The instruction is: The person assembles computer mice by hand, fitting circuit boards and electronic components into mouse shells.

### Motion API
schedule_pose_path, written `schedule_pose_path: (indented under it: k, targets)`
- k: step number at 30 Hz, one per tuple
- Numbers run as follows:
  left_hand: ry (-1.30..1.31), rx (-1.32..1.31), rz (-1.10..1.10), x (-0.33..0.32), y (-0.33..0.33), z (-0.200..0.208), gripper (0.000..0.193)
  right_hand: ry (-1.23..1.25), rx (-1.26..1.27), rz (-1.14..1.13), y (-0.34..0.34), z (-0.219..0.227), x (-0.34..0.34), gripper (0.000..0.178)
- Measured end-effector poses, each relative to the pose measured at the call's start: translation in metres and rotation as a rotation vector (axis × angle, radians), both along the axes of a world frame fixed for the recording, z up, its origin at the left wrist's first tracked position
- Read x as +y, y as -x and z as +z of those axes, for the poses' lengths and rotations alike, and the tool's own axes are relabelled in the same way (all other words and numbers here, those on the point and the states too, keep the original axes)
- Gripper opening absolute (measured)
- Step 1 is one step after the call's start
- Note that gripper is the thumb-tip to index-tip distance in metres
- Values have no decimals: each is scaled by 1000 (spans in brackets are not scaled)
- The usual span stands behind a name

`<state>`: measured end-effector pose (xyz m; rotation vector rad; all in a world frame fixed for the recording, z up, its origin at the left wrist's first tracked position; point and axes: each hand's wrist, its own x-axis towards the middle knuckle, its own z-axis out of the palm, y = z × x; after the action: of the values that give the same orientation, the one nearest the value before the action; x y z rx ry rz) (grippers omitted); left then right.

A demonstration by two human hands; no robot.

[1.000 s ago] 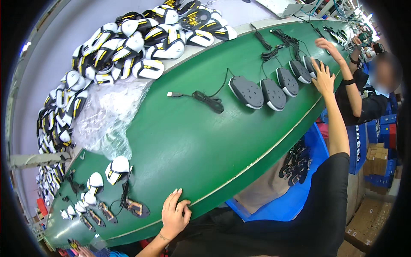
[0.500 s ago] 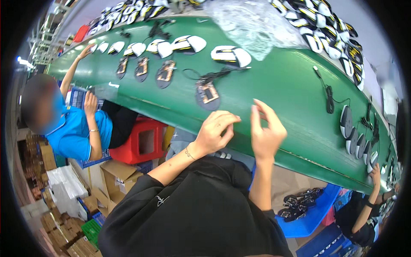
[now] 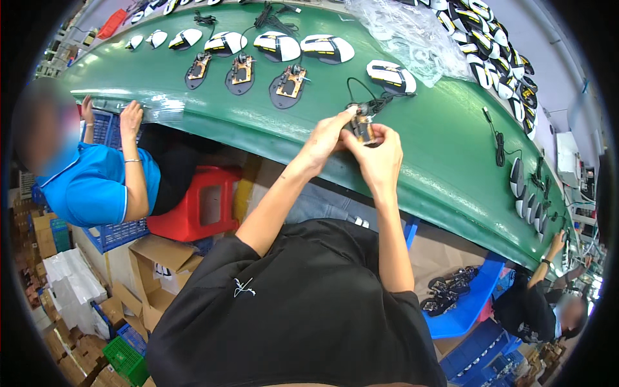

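Between my hands is an open mouse base with a tan circuit board on it, at the near side of the green belt. My left hand is closed on its left side, fingertips by a small pale piece at the board's upper end. From the right, my right hand grips the base, thumb and fingers around its near part. The base's underside is hidden by my fingers. A black cable runs from the board and lies bundled just beyond. Past it sits a white, black and yellow mouse cover.
Leftward along the belt are more open mouse bases and a row of covers. Clear plastic bags and piled covers lie at the far side. Co-workers sit left and right. A blue bin stands below the belt.
My hands have moved forward and closed on the mouse base, which lay on the belt before. The view has shifted, and the left co-worker's far arm has drawn back from the covers.
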<state>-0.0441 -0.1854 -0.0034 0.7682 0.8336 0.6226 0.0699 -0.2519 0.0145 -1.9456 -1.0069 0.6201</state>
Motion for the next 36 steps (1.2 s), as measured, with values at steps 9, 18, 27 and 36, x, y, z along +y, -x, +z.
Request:
schedule_pose_path:
  k: [9,18,27,36]
  targets:
    - [290,-516,-100,-26,28,0,54,-178,-266,228,-18,51,-26,56]
    - [309,-548,-273,-39,46,33,57,-152,-2,691,-77,49,80,20]
    - [301,-438,-94,-25,41,26,53,-274,-158,751,-36,71,-6,22]
    - [-150,-137,-31,-28,16,18,36,-323,-276,588,-26,35,-23,24]
